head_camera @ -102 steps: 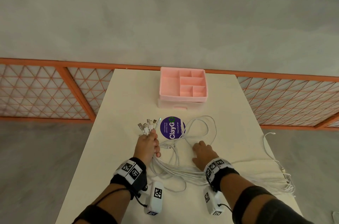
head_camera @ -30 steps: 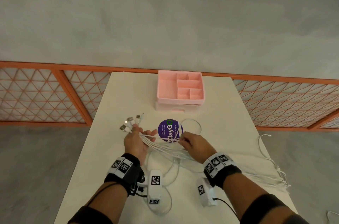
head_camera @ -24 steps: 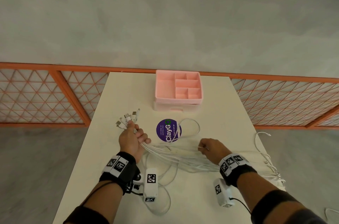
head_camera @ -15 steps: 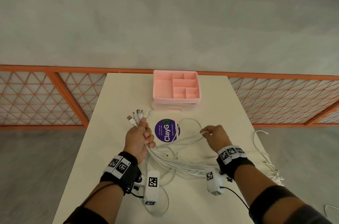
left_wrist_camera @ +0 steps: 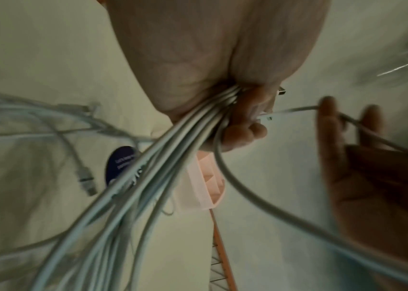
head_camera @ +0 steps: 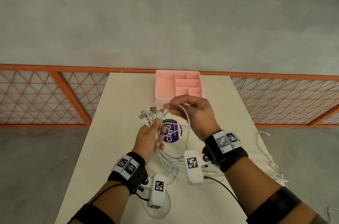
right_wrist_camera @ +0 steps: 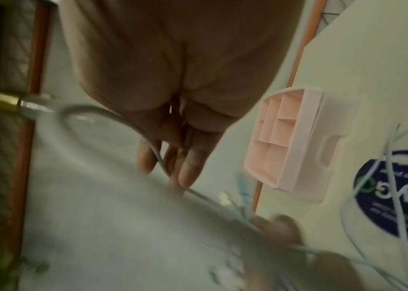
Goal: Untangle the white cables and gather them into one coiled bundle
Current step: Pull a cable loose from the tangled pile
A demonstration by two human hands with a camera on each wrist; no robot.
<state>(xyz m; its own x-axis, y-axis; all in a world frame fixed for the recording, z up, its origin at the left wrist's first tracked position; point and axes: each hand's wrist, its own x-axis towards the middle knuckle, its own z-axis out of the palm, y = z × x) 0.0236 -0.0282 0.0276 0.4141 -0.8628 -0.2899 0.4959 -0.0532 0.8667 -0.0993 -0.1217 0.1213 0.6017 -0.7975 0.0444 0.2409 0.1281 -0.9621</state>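
Note:
My left hand (head_camera: 149, 136) grips a bunch of white cables (head_camera: 165, 157) above the table, with their plug ends (head_camera: 147, 114) fanning out past the fingers. The left wrist view shows the same white cables (left_wrist_camera: 178, 141) running out of the closed left hand (left_wrist_camera: 237, 126). My right hand (head_camera: 189, 112) is raised just right of the plugs and pinches a single white cable (head_camera: 185, 115), which loops down toward the bunch. In the right wrist view that single cable (right_wrist_camera: 158, 155) passes between the fingers (right_wrist_camera: 188, 167). More cable slack (head_camera: 271, 165) trails over the table's right side.
A pink compartment tray (head_camera: 178, 84) stands at the far middle of the white table (head_camera: 117, 113). A round purple sticker (head_camera: 171, 131) lies under the hands. An orange lattice railing (head_camera: 45, 95) runs behind the table, with its edges close on both sides.
My right hand rose from the table and swung left, carrying a loop of one cable up beside the plug ends. The left hand kept its grip on the bunch and lifted slightly.

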